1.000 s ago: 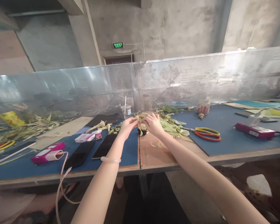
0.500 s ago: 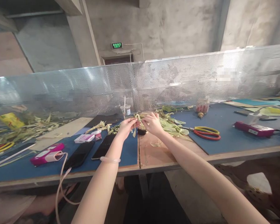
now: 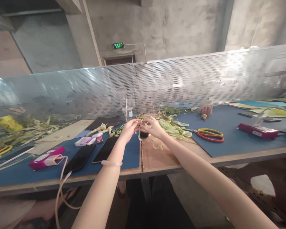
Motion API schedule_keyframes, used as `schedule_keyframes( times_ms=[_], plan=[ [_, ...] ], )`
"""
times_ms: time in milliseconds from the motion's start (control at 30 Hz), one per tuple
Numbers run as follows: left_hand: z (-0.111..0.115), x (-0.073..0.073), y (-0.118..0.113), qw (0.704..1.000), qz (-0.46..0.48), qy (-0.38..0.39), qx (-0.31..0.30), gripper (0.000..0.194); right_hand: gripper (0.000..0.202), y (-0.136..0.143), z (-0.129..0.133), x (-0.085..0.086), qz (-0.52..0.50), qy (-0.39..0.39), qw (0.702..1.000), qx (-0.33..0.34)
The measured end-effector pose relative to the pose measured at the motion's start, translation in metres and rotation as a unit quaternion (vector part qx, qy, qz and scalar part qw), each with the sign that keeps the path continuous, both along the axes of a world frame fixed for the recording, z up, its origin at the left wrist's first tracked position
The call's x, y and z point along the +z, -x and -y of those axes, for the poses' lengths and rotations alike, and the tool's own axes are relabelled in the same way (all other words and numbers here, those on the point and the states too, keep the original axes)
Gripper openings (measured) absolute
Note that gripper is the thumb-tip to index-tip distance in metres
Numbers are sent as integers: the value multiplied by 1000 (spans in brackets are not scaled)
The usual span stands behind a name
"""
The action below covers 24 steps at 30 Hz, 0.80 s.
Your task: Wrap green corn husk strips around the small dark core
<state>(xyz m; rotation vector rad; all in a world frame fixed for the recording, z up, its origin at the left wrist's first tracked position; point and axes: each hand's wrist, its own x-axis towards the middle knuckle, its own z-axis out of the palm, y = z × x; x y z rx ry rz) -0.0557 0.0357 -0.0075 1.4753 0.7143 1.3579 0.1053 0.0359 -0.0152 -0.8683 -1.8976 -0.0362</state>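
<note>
Over the seam between the blue mat and a light wooden board, my left hand (image 3: 130, 128) pinches a pale, thin strip (image 3: 140, 135) that hangs down from its fingertips. My right hand (image 3: 153, 126) touches the same strip, its fingers curled close beside the left fingertips. Just under the hands sits a small black object (image 3: 144, 135), partly covered by them. Pale green leafy strips (image 3: 175, 126) lie in a heap to the right of my right hand. A small curled scrap (image 3: 158, 145) rests on the wooden board (image 3: 157, 157).
Red-and-yellow scissors (image 3: 209, 135) lie right of the leaves. A jar (image 3: 206, 107) and plastic cup (image 3: 128, 112) stand behind. Left are dark phones (image 3: 80, 158), a magenta device (image 3: 46, 157), a cable (image 3: 59, 197) and a small box (image 3: 85, 141). A perforated metal screen (image 3: 157, 86) runs behind.
My right hand's fingers have curled in and lowered slightly toward my left fingertips. The hanging strip has shifted to the right and now shows a longer, bent end.
</note>
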Motion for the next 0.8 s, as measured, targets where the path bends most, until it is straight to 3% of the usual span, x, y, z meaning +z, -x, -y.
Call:
schedule_keyframes(
  times_ms=[400, 800],
  plan=[
    [4, 2, -2, 998, -57, 4, -3, 26, 4, 5, -3, -1, -35, -6, 998, 61],
    [-5, -3, 2, 987, -122, -35, 95, 19, 15, 4, 2, 1, -122, 63, 986, 90]
  ],
)
